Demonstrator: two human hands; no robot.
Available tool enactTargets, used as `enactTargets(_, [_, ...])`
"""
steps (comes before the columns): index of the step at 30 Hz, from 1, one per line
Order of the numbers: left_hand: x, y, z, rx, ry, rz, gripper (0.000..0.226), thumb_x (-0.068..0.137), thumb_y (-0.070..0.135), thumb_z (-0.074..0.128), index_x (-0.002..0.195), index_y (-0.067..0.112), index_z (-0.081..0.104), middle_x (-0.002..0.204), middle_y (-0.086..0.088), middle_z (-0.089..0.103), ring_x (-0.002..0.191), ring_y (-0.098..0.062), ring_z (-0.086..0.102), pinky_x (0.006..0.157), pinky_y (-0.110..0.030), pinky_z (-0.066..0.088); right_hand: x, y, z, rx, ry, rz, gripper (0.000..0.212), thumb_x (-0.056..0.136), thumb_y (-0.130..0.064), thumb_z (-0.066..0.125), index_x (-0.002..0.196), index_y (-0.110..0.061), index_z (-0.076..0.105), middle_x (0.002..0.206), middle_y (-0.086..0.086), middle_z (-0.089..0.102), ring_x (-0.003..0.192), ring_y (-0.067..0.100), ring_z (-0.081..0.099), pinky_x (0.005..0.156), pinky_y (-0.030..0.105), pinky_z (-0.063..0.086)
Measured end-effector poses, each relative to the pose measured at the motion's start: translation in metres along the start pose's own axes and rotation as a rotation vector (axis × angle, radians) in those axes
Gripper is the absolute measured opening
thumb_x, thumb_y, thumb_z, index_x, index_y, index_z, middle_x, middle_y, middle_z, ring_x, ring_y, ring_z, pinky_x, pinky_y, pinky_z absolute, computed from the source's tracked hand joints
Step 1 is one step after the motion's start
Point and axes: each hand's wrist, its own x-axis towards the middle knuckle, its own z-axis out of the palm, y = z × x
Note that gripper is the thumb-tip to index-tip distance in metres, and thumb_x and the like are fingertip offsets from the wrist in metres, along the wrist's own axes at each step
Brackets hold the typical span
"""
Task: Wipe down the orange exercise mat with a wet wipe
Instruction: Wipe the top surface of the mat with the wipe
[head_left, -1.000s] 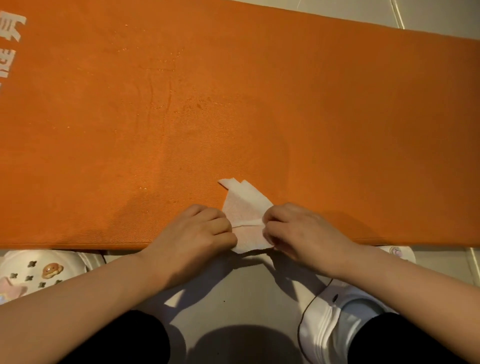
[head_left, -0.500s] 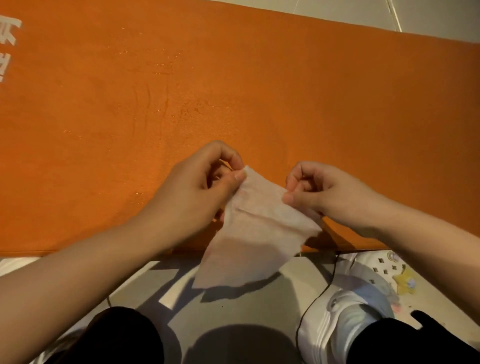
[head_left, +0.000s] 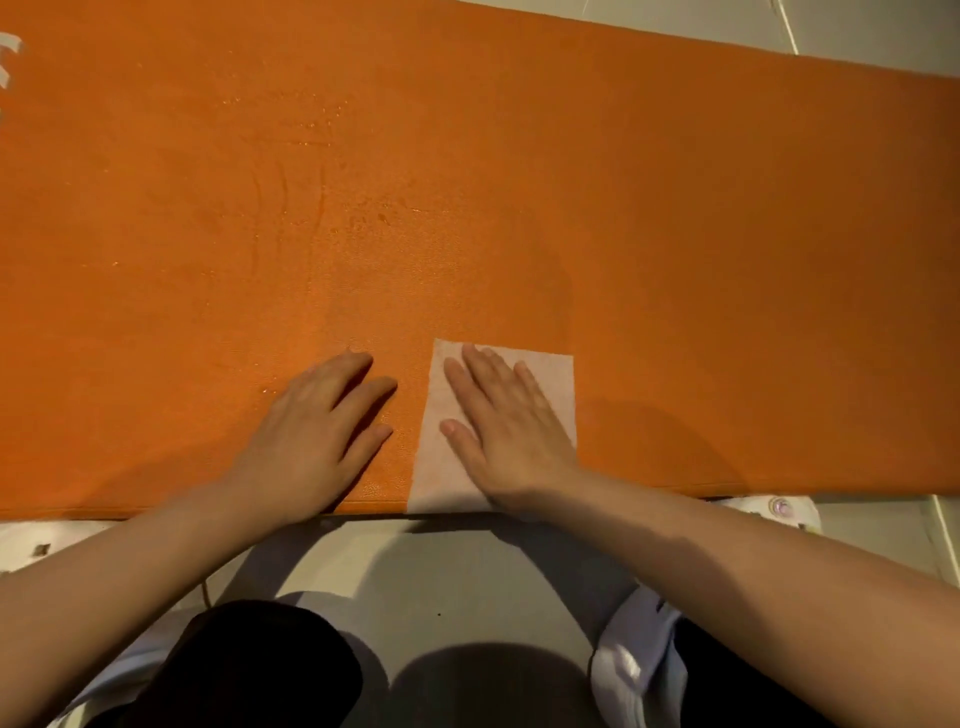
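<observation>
The orange exercise mat (head_left: 571, 208) fills the upper two thirds of the head view, with wet streaks and droplets near its middle left. A pale wet wipe (head_left: 436, 457) lies spread flat on the mat at its near edge. My right hand (head_left: 509, 431) presses flat on the wipe with straight fingers. To the left of the wipe my left hand (head_left: 317, 436) rests flat on the bare mat, not touching the wipe.
Grey floor (head_left: 441, 577) runs below the mat's near edge. White slippers show at the left (head_left: 31, 545) and right (head_left: 779, 512). My knees in black fabric (head_left: 244, 670) sit at the bottom. White printed characters (head_left: 8, 57) mark the mat's far left.
Both hands pinched the wipe and lifted it to unfold it. Now it lies flat on the mat under my right palm, and my left hand has let go.
</observation>
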Motion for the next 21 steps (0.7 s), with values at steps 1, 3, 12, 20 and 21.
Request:
enactTargets(1, [-0.003,-0.004,0.003,0.026,-0.012,0.022,0.061,0.098,0.053,0.030,0.138,0.013,0.054,0.144,-0.018,0.047,0.132,-0.039,0.046,0.105,-0.056,0.039,0.003,0.015,-0.002,-0.038,0.010,0.021,0.067,0.098,-0.057,0.006,0.157,-0.026,-0.005,0.164,-0.002,-0.014,0.149,0.011,-0.016,0.117,0.032,-0.017])
enactTargets(3, [-0.003,-0.010,0.003,0.036,-0.017,0.051,0.064,0.101,0.055,0.023,0.139,0.013,0.053,0.146,-0.018,0.046,0.135,-0.037,0.043,0.109,-0.055,0.036,0.003,0.054,-0.013,-0.084,0.045,0.155,0.066,0.100,-0.058,0.008,0.157,-0.027,-0.005,0.163,-0.003,-0.013,0.150,0.012,-0.013,0.120,0.035,-0.011])
enactTargets(12, [-0.018,-0.017,0.000,0.062,0.039,-0.003,0.061,0.098,0.056,0.026,0.146,0.022,0.046,0.152,-0.007,0.042,0.143,-0.025,0.029,0.115,-0.052,0.020,-0.014,0.101,-0.028,-0.025,0.067,0.597,0.068,0.102,-0.053,0.010,0.156,-0.018,-0.010,0.164,0.005,-0.016,0.150,0.021,-0.015,0.120,0.050,-0.008])
enactTargets(20, [-0.013,-0.018,0.006,0.017,0.099,-0.073,0.056,0.096,0.038,0.026,0.147,0.023,0.043,0.150,-0.003,0.046,0.139,-0.022,0.035,0.112,-0.050,0.022,0.020,-0.017,0.008,-0.119,-0.097,-0.148,0.067,0.100,-0.058,0.007,0.155,-0.024,-0.011,0.161,-0.006,-0.023,0.146,0.014,-0.027,0.116,0.050,-0.020])
enactTargets(21, [-0.012,-0.018,0.007,0.017,0.105,-0.075,0.056,0.095,0.037,0.026,0.146,0.023,0.043,0.149,-0.002,0.046,0.139,-0.021,0.035,0.112,-0.050,0.023,0.024,-0.014,0.008,-0.141,-0.089,-0.202,0.069,0.097,-0.060,0.004,0.156,-0.025,-0.009,0.162,-0.007,-0.019,0.147,0.013,-0.024,0.116,0.047,-0.021])
